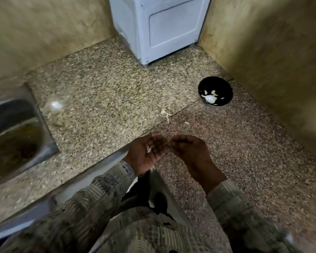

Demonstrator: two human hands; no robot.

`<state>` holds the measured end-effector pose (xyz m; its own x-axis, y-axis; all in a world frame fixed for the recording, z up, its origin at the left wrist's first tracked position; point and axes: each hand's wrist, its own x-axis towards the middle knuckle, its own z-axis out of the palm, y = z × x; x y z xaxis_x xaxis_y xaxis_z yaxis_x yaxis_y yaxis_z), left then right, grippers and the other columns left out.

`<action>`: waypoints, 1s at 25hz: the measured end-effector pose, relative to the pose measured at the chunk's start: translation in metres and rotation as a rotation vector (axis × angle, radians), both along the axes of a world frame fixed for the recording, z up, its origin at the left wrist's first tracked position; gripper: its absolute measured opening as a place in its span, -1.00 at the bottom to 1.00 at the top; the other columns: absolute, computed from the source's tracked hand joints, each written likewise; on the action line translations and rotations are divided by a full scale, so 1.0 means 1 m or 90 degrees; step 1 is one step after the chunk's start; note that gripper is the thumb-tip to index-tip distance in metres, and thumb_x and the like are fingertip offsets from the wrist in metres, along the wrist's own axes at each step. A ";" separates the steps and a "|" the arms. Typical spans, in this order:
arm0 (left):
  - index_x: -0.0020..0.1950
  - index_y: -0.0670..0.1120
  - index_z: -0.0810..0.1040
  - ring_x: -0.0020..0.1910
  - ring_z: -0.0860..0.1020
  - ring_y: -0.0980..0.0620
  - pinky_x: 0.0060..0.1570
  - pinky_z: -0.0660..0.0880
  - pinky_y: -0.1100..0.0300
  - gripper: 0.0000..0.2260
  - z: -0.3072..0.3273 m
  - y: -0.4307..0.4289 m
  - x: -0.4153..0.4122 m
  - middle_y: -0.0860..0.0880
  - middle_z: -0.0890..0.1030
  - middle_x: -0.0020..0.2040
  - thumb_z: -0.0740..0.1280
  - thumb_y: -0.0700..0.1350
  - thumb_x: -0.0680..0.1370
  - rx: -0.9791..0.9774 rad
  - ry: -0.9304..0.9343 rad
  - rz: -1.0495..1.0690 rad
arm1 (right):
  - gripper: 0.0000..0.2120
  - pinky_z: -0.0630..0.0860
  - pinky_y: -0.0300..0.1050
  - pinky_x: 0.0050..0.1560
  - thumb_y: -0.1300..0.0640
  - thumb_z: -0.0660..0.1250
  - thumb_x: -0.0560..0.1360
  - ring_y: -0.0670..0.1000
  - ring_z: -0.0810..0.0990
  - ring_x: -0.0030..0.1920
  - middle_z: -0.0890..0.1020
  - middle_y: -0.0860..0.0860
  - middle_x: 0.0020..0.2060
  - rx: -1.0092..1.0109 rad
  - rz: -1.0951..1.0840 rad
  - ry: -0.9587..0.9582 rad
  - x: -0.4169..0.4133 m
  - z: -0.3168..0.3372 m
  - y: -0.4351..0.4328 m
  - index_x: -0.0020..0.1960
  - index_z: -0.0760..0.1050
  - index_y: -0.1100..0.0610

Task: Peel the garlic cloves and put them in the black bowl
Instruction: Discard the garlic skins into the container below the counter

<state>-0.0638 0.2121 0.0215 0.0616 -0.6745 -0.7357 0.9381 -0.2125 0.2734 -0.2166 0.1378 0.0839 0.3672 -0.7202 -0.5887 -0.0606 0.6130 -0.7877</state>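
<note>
1. Far left, we see a steel sink (pixel 16 128) set in the speckled countertop (pixel 102 92).
2. Lower centre, our left hand (pixel 144 156) lies palm up with its fingers relaxed, and a pale garlic bit (pixel 149 149) rests on it.
3. Our right hand (pixel 190 152) meets its fingertips. The fingers are curled, but the blur hides any grip.
4. Right of centre, the black bowl (pixel 220 84) holds peeled cloves (pixel 210 97).

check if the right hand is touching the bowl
Apart. The head view shows a wide stretch of counter between the right hand and the bowl.

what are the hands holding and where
A pale garlic piece rests in the cupped palm of the left hand; whether the right hand pinches anything cannot be told.
</note>
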 end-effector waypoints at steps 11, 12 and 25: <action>-0.07 -0.31 0.67 -0.02 0.72 -0.21 0.01 0.67 -0.10 -0.60 0.026 0.260 0.035 -0.29 0.70 0.03 0.18 -0.05 0.68 -0.057 -0.016 0.437 | -0.80 0.69 -0.18 -0.05 0.52 0.28 0.53 0.04 0.75 -0.15 0.72 0.13 -0.20 0.202 0.291 -0.150 0.092 0.015 0.164 -0.02 0.58 0.28; -0.05 -0.31 0.66 -0.01 0.72 -0.22 0.00 0.67 -0.10 -0.61 0.027 0.289 0.039 -0.29 0.69 0.04 0.18 -0.05 0.68 -0.059 -0.017 0.484 | -0.80 0.69 -0.17 -0.03 0.52 0.27 0.53 0.05 0.75 -0.14 0.72 0.15 -0.18 0.209 0.335 -0.144 0.106 0.016 0.187 -0.01 0.58 0.29; 0.03 -0.33 0.67 0.08 0.67 -0.21 0.18 0.60 -0.06 -0.57 -0.034 0.625 0.089 -0.30 0.69 0.08 0.17 -0.01 0.69 0.081 0.019 0.788 | -0.83 0.68 -0.11 -0.01 0.40 0.25 0.60 0.14 0.74 -0.01 0.72 0.25 -0.06 0.203 0.729 0.026 0.262 -0.069 0.519 0.09 0.60 0.35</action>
<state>0.0253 0.8375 -0.0128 0.5871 -0.0987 -0.8035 0.5322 0.7949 0.2912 0.0459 0.6563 0.0150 0.6783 0.1961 -0.7081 -0.7224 0.3542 -0.5939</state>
